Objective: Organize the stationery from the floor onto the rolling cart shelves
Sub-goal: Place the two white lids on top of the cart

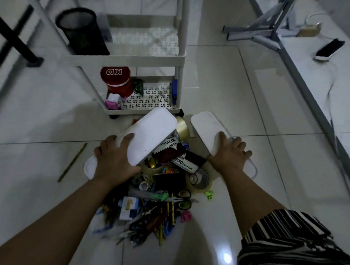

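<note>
Lifting: left hand (117, 160) grips one white oblong plastic tray (150, 135), right hand (229, 154) another (205, 126); next, shelving them on the white rolling cart (133, 59), upper centre.

1. Indoor room, most likely a home or a small home office; dim light.
2. Floor (221, 90): large glossy white tiles with thin grout lines, reflecting a ceiling light.
3. White plastic rolling cart (133, 58) on castors, shelves with perforated bottoms, standing on the tiles.
4. Black mesh pen holder (82, 32) on a cart shelf; red tin (116, 80) on the shelf below.
5. Mixed stationery pile (158, 201) lies directly on the floor: pens, scissors, tape rolls.
6. Grey metal frame legs (272, 34) at upper right; a phone (329, 51) lies on the floor with a white cable nearby.
</note>
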